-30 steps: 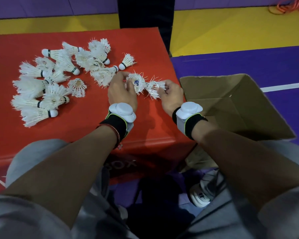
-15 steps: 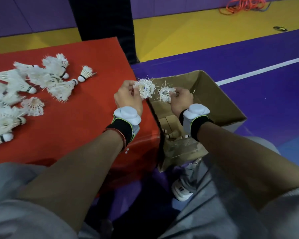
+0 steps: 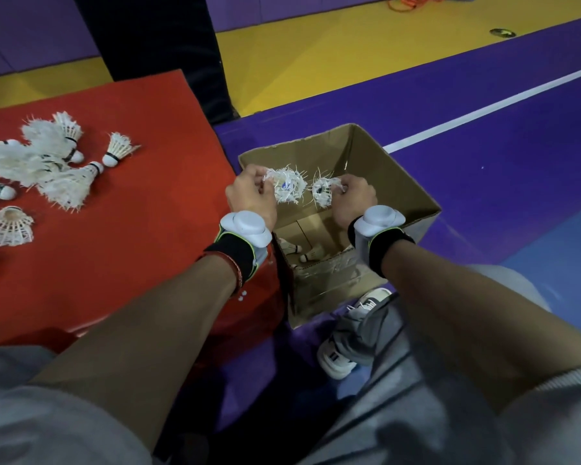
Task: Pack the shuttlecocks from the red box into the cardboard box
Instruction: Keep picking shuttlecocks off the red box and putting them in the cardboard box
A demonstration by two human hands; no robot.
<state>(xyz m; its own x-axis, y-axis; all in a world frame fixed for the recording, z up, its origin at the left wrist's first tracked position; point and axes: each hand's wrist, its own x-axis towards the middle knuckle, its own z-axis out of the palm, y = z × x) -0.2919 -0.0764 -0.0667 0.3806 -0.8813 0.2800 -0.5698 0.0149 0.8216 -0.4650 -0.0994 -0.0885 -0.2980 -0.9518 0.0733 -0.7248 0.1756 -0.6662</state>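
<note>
two frayed shuttlecocks hang over the open cardboard box [image 3: 399, 182]: your left hand [image 3: 250, 196] pinches one shuttlecock [image 3: 286, 186], your right hand [image 3: 353, 198] pinches the other shuttlecock [image 3: 322, 191], feather ends toward you. a couple of shuttlecocks in the box [image 3: 302, 250] lie on its bottom. more loose shuttlecocks [image 3: 52, 166] lie clustered on the red box [image 3: 131, 236] to your left.

Red box [image 3: 121, 250]: flat top carries a loose pile of white feather shuttlecocks [image 3: 47, 162] at its left, several overlapping, 1 lying apart nearest the right edge. Purple floor [image 3: 483, 135], with a white line: open cardboard box [image 3: 410, 193] stands on it, touching the red box's right side.
</note>
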